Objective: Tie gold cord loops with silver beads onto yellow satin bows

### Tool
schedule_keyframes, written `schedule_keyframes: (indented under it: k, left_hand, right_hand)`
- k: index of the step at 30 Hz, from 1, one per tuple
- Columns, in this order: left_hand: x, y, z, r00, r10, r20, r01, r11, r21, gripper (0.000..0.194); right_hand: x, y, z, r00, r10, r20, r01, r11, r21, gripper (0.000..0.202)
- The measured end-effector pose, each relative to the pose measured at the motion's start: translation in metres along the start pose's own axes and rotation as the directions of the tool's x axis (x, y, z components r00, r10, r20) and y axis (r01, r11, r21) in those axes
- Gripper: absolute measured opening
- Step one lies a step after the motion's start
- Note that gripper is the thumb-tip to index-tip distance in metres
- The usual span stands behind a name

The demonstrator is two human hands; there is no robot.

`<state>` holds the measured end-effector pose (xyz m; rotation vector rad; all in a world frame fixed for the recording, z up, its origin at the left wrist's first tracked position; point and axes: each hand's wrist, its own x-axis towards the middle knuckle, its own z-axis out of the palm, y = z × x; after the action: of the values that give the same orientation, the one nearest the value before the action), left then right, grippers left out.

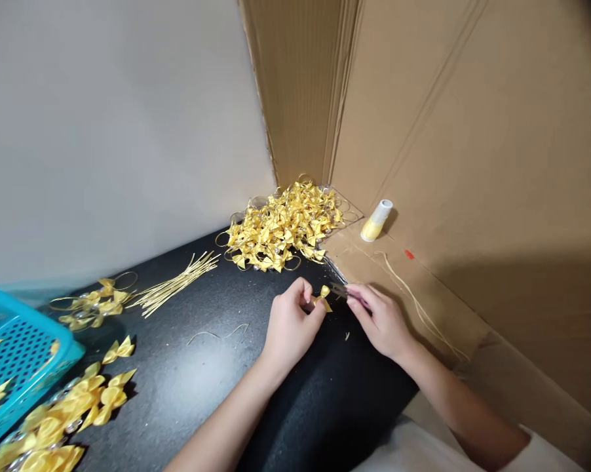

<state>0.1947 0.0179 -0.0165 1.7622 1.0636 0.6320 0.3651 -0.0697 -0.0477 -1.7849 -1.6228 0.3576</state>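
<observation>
My left hand (pixel 295 318) pinches a small yellow ribbon bow (pixel 325 292) between thumb and fingers, above the black table (pixel 217 393). My right hand (pixel 380 320) is closed around a small dark cutting tool, perhaps thread snips (pixel 341 290), its tips pointing left at the bow. Whether the tips touch the bow I cannot tell. Behind both hands lies a large heap of yellow bows with gold cord loops (pixel 285 226). A loose piece of thin cord (pixel 217 335) rests on the table left of my left hand.
A bundle of gold cords (pixel 177 283) lies at left, beside a small group of looped bows (pixel 99 303). A turquoise basket (pixel 30 387) holds more bows, with others (pixel 79 406) in front. On cardboard at right stand a thread spool (pixel 377 221) and long loose strings (pixel 418 305). Cardboard walls (pixel 472 131) enclose the corner.
</observation>
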Motion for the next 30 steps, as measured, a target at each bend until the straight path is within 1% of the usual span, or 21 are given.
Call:
schedule_keyframes:
  k: [3,5,8,11,15,18,19,21,22,23,24,25,26,27,28,29,30]
  left_hand:
    - [0.002,-0.005,-0.002,0.999,-0.024,0.036,0.028,0.994,-0.106,0.024]
    - [0.002,-0.007,-0.004,0.997,-0.027,0.07,0.04,0.98,-0.196,0.022]
    - [0.003,-0.008,-0.009,0.992,-0.027,0.125,0.069,0.934,-0.351,0.022]
    - [0.004,-0.006,-0.015,0.987,-0.04,0.155,0.109,0.875,-0.471,0.024]
    - [0.005,-0.004,-0.021,0.988,-0.064,0.142,0.131,0.832,-0.54,0.025]
    - [0.005,-0.009,-0.022,0.988,-0.053,0.144,0.129,0.797,-0.59,0.026]
    - [0.005,-0.011,-0.022,0.989,-0.044,0.144,0.122,0.792,-0.598,0.025]
    - [0.005,-0.013,-0.022,0.99,-0.024,0.136,0.099,0.81,-0.578,0.023]
    - [0.005,-0.014,-0.023,0.992,-0.007,0.128,0.076,0.837,-0.542,0.021]
    - [0.004,-0.013,-0.024,0.992,0.016,0.125,0.048,0.867,-0.495,0.019]
    - [0.003,-0.013,-0.026,0.99,0.049,0.13,0.014,0.897,-0.443,0.016]
    - [0.002,-0.011,-0.029,0.986,0.084,0.141,-0.022,0.92,-0.39,0.014]
    - [0.0,-0.01,-0.032,0.982,0.116,0.151,-0.058,0.937,-0.345,0.012]
    - [-0.001,-0.009,-0.037,0.978,0.144,0.154,-0.09,0.947,-0.309,0.012]
    - [-0.003,-0.008,-0.043,0.975,0.164,0.149,-0.118,0.952,-0.282,0.011]
    - [-0.004,-0.007,-0.049,0.974,0.179,0.141,-0.138,0.955,-0.261,0.012]
    - [-0.004,-0.007,-0.055,0.973,0.189,0.132,-0.152,0.956,-0.252,0.013]
  right_hand:
    - [0.003,0.018,-0.002,0.995,0.043,-0.093,-0.051,0.995,-0.087,0.024]
    - [0.006,0.03,-0.003,0.99,0.043,-0.137,-0.069,0.98,-0.187,0.022]
    - [0.008,0.041,-0.002,0.983,0.009,-0.184,-0.065,0.952,-0.3,0.018]
    - [0.007,0.048,0.002,0.974,-0.034,-0.223,-0.042,0.944,-0.327,0.018]
    - [0.007,0.06,0.009,0.972,-0.091,-0.218,0.013,0.942,-0.335,0.021]
    - [0.008,0.062,0.01,0.978,-0.096,-0.183,0.027,0.937,-0.348,0.026]
    - [0.009,0.059,0.008,0.98,-0.094,-0.176,0.027,0.937,-0.347,0.027]
    - [0.011,0.043,0.003,0.982,-0.108,-0.152,0.053,0.944,-0.327,0.033]
    - [0.013,0.031,0.001,0.983,-0.133,-0.13,0.09,0.951,-0.296,0.04]
    - [0.016,0.017,-0.001,0.98,-0.178,-0.087,0.152,0.957,-0.246,0.049]
    - [0.019,0.003,-0.003,0.967,-0.252,-0.022,0.244,0.952,-0.185,0.053]
    - [0.023,-0.011,-0.003,0.941,-0.337,0.026,0.337,0.934,-0.118,0.05]
    - [0.029,-0.023,-0.002,0.905,-0.424,0.035,0.426,0.903,-0.061,0.039]
    - [0.035,-0.034,-0.001,0.877,-0.48,0.03,0.481,0.877,-0.009,0.028]
    - [0.042,-0.042,0.001,0.875,-0.483,0.015,0.482,0.875,0.055,0.021]
    - [0.05,-0.048,0.004,0.891,-0.455,0.006,0.45,0.883,0.136,0.017]
    - [0.059,-0.053,0.008,0.917,-0.398,0.009,0.386,0.894,0.228,0.013]
